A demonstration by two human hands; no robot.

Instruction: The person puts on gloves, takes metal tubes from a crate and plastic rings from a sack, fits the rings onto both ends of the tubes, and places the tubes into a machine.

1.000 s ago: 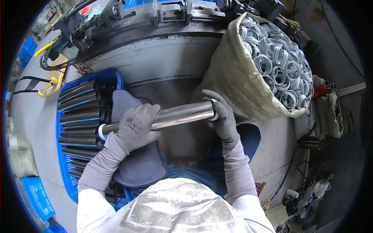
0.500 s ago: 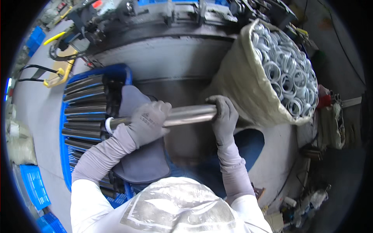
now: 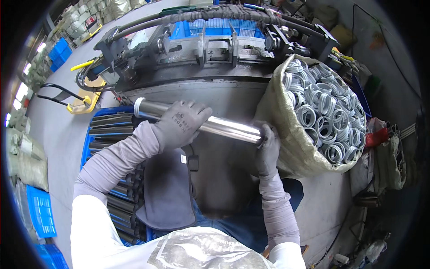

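Between my gloved hands a shiny metal tube (image 3: 233, 130) is held, tilted slightly down to the right. My left hand (image 3: 184, 123) wraps round it left of its middle. The fingers of my right hand (image 3: 268, 150) close on its right end. A white ring (image 3: 137, 107) sits around the tube's left end. Below my left arm, a blue crate (image 3: 86, 150) holds several dark tubes (image 3: 114, 130). A grey pad (image 3: 168, 193) lies over my left leg, beside the crate. Nearest my right hand stands a woven sack (image 3: 268, 101) full of pale rings (image 3: 324, 125).
A machine frame (image 3: 215, 71) with clamps and hoses spans the far side. On the left floor stand a yellow trolley (image 3: 85, 104) and a blue basket (image 3: 41, 210). More sacks (image 3: 389, 163) and a red bag (image 3: 376, 132) lie at the right.
The tube has risen toward the machine, and its tilt has reversed: the left end is now higher. Both hands still hold it. My view has shifted upward, showing more of the machine.
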